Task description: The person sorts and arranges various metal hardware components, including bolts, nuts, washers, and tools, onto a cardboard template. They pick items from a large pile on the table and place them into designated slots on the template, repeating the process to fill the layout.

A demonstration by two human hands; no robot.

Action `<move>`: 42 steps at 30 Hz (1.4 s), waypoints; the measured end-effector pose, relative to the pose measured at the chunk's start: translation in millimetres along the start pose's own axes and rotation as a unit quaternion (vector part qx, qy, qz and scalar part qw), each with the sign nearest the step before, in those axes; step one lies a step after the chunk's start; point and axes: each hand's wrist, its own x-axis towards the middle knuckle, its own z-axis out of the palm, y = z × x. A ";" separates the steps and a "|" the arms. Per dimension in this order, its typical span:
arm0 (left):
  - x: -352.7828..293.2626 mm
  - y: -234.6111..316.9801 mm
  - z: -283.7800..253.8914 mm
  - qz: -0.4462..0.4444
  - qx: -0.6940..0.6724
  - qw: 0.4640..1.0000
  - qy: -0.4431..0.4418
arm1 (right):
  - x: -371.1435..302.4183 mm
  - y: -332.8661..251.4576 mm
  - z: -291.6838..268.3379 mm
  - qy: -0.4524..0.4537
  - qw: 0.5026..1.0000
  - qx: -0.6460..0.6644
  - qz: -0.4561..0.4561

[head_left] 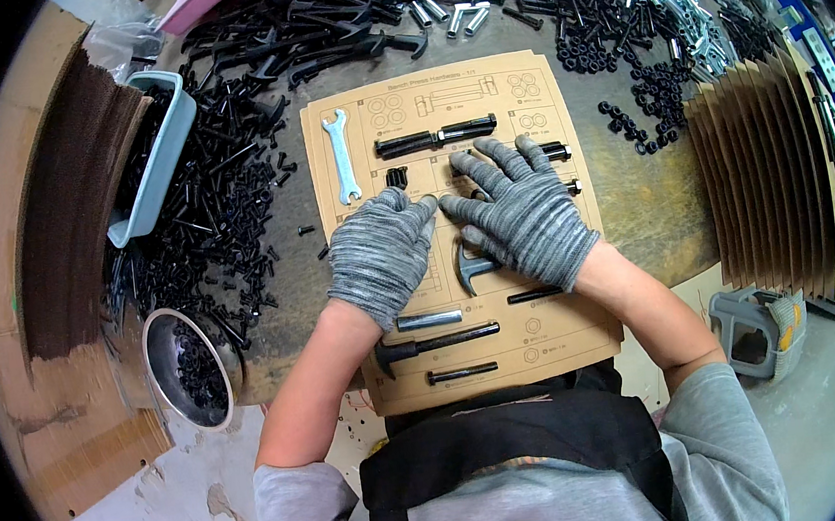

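Note:
A brown cardboard sheet [585, 330] with printed outlines lies before me, bearing hardware. My left hand [377, 254], in a grey striped glove, rests on its left half. Its fingers are curled together, and whatever they may pinch is hidden. Just beyond them sits a small group of black screws [396, 177]. My right hand [523, 212], gloved alike, lies with fingers spread across black bolts [556, 152], partly covering them. Under its palm edge shows a black hook-shaped part [476, 267]. A silver open-end wrench [340, 157] and a long black bolt [436, 136] lie farther up the sheet.
Nearer me on the sheet are a silver tube [429, 320] and a black hooked bar [436, 345]. A blue bin [158, 155], loose screws [224, 229] and a metal bowl [154, 371] stand left. Black nuts [645, 118] and upright cardboard sheets [761, 177] are right.

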 end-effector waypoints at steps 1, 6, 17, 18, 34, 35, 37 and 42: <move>0.2 0.3 -1.5 0.001 -0.002 1.000 -0.001 | 0.0 0.2 0.1 -0.002 1.000 0.002 0.004; 0.1 -2.4 1.4 0.017 -0.002 1.000 0.014 | 0.0 0.5 -0.8 -0.014 1.000 0.011 0.017; -1.5 -0.2 1.2 0.015 -0.001 1.000 0.009 | -1.8 -0.6 -0.7 -0.011 1.000 0.008 0.019; -1.6 -0.3 1.4 0.014 -0.003 1.000 0.013 | -1.4 -0.3 -0.7 -0.010 1.000 0.012 0.022; 25.8 33.1 -3.9 0.050 -0.002 0.993 -0.107 | -23.8 31.4 -14.4 0.039 0.998 -0.015 0.048; 25.5 31.5 -2.6 0.051 -0.003 0.995 -0.090 | -25.7 29.9 -14.2 0.034 0.998 -0.011 0.045; 22.5 27.1 2.5 0.059 -0.007 0.997 -0.057 | -29.0 26.7 -14.9 0.025 0.999 -0.005 0.041; 20.5 29.3 -2.4 0.051 0.006 0.997 -0.062 | -25.9 25.0 -12.8 0.001 0.999 -0.001 0.039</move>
